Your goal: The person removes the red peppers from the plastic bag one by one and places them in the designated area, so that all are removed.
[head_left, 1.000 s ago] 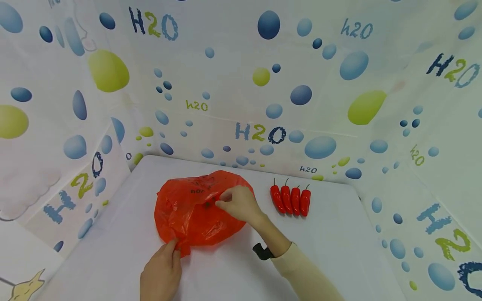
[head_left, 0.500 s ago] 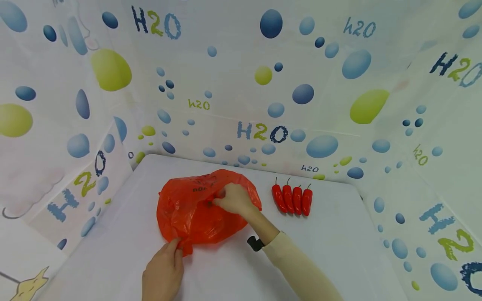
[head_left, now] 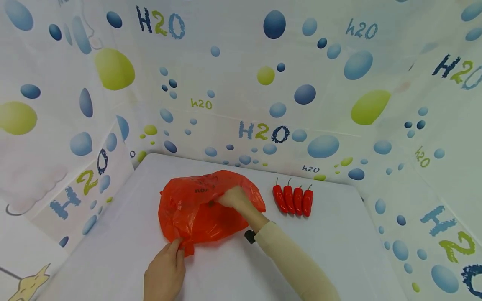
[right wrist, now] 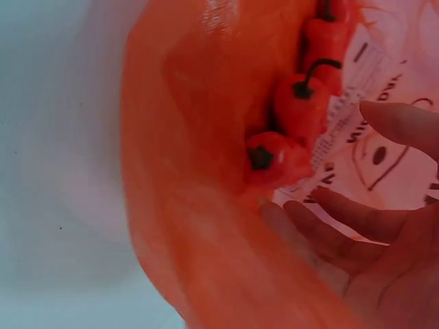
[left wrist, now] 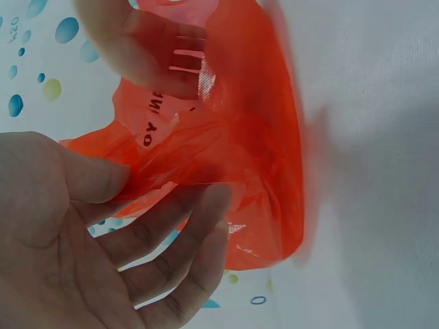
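Observation:
A thin red-orange plastic bag (head_left: 180, 209) with dark print lies on the white table, its mouth spread toward me. My left hand (head_left: 165, 269) pinches the near edge of the bag between thumb and index finger; the left wrist view shows the other fingers loosely bent. Through the mouth reaches my right hand (head_left: 232, 197), its fingertips hidden from the head view. In the right wrist view that hand (right wrist: 384, 226) has its fingers spread, holding nothing, beside red chili peppers (right wrist: 302, 110) with green stems inside the bag. Their tips are partly hidden.
Several more red chili peppers (head_left: 293, 200) lie in a neat row on the table (head_left: 339, 242), right of the bag. A white curtain (head_left: 241, 75) printed with blue and green drops and "H2O" surrounds the table at the back and sides.
My right hand has moved deeper into the bag, lower and to the left, and the bag's right edge has spread outward. The left hand keeps its pinch. The row of chili peppers stays put.

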The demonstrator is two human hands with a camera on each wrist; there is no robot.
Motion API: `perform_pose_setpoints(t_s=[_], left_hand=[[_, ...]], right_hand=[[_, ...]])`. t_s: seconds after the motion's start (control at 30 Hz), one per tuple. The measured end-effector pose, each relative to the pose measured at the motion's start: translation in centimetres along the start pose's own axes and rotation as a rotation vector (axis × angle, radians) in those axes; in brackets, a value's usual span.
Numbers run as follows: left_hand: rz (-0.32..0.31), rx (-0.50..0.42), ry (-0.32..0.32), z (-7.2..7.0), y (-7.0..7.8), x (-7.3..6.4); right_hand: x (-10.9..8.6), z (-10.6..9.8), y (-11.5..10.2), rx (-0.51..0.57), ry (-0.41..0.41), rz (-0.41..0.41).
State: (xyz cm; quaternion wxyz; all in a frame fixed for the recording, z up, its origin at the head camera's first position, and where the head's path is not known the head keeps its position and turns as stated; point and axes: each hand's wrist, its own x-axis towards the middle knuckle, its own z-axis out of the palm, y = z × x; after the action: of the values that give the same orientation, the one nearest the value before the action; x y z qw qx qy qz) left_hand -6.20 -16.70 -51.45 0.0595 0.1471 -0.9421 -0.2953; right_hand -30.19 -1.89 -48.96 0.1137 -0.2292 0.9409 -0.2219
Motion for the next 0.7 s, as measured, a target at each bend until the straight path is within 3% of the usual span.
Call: perform_pose_setpoints(t_s=[0.23,0.43,0.6,0.7], left_hand=[[0.001,-0.006,0.007,-0.1,0.0,-0.2],[-0.005,-0.005,0.003,-0.2,-0.1,-0.5],[-0.015,0.006,-0.008,-0.2,-0.1,-0.5],[-0.01,0.006,0.0,-0.2,-0.2,-0.6]], right_hand=[[1.6,0.8,0.8,0.244,-0.009,-0.071],[2.0,1.5,1.6,0.318,-0.08,-0.06],[2.2,2.2,2.0,0.378,-0.045,-0.02],[2.6,2.7,2.3,0.449,-0.007,-0.047]])
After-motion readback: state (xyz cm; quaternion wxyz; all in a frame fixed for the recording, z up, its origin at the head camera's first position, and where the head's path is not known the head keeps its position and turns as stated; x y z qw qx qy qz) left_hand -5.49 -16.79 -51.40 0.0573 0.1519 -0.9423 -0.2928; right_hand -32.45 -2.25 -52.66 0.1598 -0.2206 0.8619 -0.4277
